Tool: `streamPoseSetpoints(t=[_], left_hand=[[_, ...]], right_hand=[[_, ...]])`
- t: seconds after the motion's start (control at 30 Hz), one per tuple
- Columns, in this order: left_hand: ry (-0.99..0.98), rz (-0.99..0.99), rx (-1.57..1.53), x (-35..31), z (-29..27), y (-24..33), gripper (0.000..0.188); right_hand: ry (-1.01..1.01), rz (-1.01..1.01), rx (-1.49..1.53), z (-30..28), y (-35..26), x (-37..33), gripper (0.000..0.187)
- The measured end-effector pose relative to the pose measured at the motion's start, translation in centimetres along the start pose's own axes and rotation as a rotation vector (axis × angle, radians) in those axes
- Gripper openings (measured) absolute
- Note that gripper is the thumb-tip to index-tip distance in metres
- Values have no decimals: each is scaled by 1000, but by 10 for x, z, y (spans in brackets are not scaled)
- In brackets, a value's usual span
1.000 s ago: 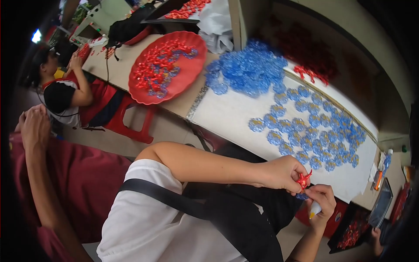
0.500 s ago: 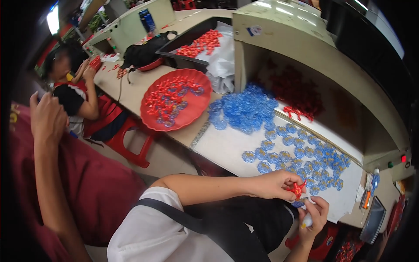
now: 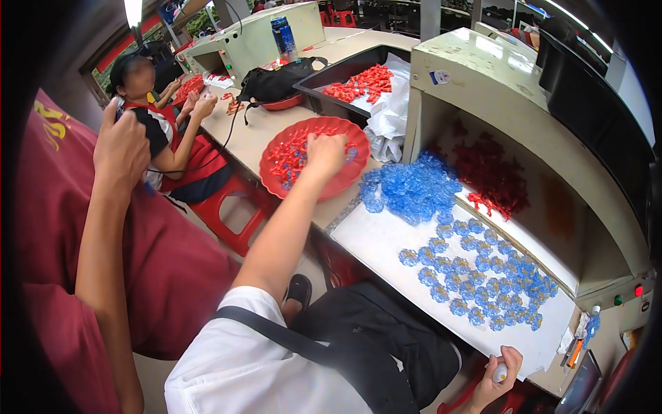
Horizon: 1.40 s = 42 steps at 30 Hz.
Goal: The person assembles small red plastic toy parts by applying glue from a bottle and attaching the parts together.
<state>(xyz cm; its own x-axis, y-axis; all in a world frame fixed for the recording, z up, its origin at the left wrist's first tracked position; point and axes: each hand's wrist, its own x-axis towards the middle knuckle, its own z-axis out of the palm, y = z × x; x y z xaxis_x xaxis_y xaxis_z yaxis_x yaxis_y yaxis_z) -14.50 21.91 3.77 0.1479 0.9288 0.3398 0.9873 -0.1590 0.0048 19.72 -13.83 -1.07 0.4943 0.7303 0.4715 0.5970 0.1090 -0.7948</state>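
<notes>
My left hand [image 3: 326, 154] is over a red scalloped plastic plate [image 3: 355, 177] with its fingers bunched; what they hold, if anything, is hidden. On the plate lie many small red plastic figures [image 3: 284, 164], some joined to blue flower-shaped pieces. My right hand [image 3: 507, 369], low at the right by the table's front edge, is wrapped round a small white squeeze bottle [image 3: 500, 373]. Rows of blue flower-shaped pieces [image 3: 476, 277] with yellowish centres lie on white paper [image 3: 372, 238], beside a heap of clear blue pieces [image 3: 412, 188].
A beige box-like machine [image 3: 476, 58] stands behind the paper, with red pieces [image 3: 489, 169] inside. Beyond the plate are a black tray [image 3: 317, 88] of red pieces and a black bag [image 3: 272, 84]. A person in maroon [image 3: 145, 276] stands close at left; a co-worker [image 3: 162, 131] sits farther off.
My left hand has left my right hand and the red figure held there, moving far left to the plate. My right hand has lowered slightly, keeping the bottle. The view has shifted.
</notes>
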Motion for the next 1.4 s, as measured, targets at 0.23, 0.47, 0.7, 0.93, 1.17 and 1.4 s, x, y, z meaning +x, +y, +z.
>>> streamPoseSetpoints(t=[0.23, 0.47, 0.7, 0.93, 1.17, 1.4], left_hand=[[-305, -23, 82, 15, 10, -17, 28], [31, 201, -87, -5, -35, 19, 33], [157, 554, -452, -8, -10, 123, 22], [84, 676, -107, 37, 38, 139, 27], [229, 562, -362, 29, 22, 143, 19], [-164, 393, -1390, -30, -14, 159, 20]], right_hand=[[20, 43, -37, -9, 5, -10, 19], [-5, -11, -36, -2, -7, -3, 18], [17, -9, -30, 4, -15, -5, 19], [-45, 84, -45, 4, -12, -7, 19], [29, 140, -18, 0, -16, -10, 25], [53, 157, 42, -3, -15, -7, 22]])
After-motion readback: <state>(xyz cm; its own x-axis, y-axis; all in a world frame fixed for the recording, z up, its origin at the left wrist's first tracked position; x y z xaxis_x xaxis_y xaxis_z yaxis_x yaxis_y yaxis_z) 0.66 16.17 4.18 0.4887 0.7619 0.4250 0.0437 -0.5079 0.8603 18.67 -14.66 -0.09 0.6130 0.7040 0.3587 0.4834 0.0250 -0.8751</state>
